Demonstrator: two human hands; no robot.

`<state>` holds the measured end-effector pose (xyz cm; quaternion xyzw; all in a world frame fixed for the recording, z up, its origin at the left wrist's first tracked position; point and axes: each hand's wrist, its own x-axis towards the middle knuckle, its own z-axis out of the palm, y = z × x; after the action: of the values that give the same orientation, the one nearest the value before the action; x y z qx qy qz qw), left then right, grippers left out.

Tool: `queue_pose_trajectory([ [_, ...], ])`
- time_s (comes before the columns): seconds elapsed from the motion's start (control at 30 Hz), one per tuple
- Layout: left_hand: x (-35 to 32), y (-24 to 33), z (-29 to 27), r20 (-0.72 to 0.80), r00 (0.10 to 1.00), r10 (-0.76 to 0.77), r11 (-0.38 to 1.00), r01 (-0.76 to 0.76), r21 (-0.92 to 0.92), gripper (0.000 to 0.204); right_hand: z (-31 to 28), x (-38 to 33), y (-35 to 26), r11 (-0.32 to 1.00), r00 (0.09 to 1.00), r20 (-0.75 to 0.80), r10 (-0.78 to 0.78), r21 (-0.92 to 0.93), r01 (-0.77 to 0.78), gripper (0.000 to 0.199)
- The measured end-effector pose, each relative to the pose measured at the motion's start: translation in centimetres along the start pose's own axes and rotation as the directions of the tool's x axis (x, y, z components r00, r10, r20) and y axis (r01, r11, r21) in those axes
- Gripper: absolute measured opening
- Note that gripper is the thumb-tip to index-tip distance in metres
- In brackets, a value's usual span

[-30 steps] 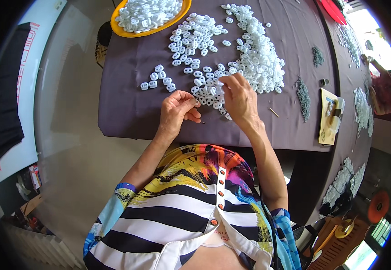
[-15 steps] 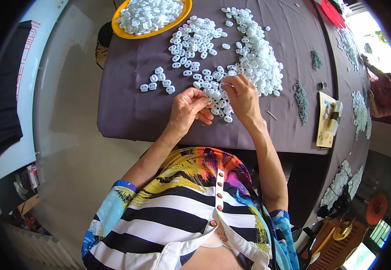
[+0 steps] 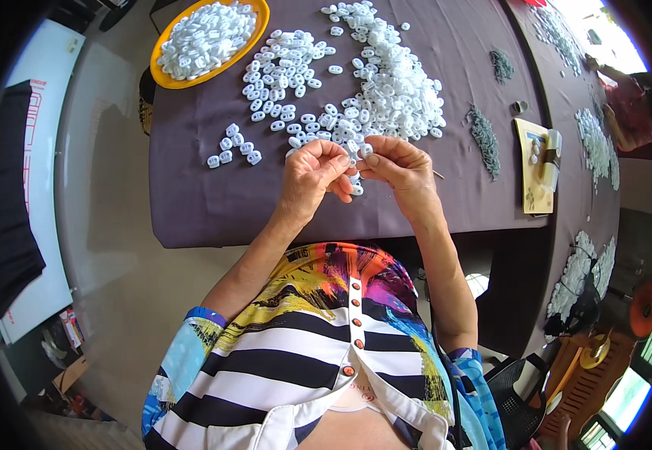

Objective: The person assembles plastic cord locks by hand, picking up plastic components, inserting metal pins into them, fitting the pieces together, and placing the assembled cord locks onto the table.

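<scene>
Both my hands are raised over the near part of the table, fingertips almost meeting. My right hand [image 3: 405, 174] pinches a small white oval plastic piece [image 3: 366, 150] between thumb and fingers. Thumb and forefinger of my left hand [image 3: 312, 178] are closed on a small white plastic part, mostly covered by the fingertips. Just beyond the hands spreads a large heap of white two-holed oval pieces [image 3: 397, 90], with a few showing below and between the fingers. A smaller cluster of white pieces [image 3: 285, 64] lies to the left of that heap.
Several separate white pieces [image 3: 226, 157] sit at the left on the dark tablecloth [image 3: 221, 206]. A yellow dish [image 3: 264, 22] full of white pieces stands far left. Rightward are small grey-green piles [image 3: 485, 142], a yellow card packet [image 3: 534, 169] and a second table with more pieces.
My right hand has drawn back from the heap toward my left hand, now pinching a white oval piece. The left hand keeps its pinch. The view has shifted, moving the table contents leftward.
</scene>
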<state>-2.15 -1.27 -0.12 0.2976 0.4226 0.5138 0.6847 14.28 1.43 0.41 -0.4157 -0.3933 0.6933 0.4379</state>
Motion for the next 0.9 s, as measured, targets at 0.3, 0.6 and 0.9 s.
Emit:
queue_pose_trajectory([
  [0.3,0.0,0.2,0.9,0.011,0.999,0.034,0.987,-0.035,0.158,0.012,-0.3,-0.4,0.1,0.994,0.999,-0.041,0.016,0.106,-0.012,0.020],
  [0.6,-0.1,0.1,1.3,0.012,0.999,0.049,0.979,-0.051,0.197,0.013,0.2,-0.8,-0.2,0.998,0.997,-0.053,-0.058,-0.029,0.056,0.018],
  [0.9,-0.1,0.3,1.4,-0.015,0.998,0.059,0.970,-0.054,0.236,0.011,0.3,-0.7,0.4,0.990,0.993,-0.036,-0.113,-0.090,0.109,0.019],
])
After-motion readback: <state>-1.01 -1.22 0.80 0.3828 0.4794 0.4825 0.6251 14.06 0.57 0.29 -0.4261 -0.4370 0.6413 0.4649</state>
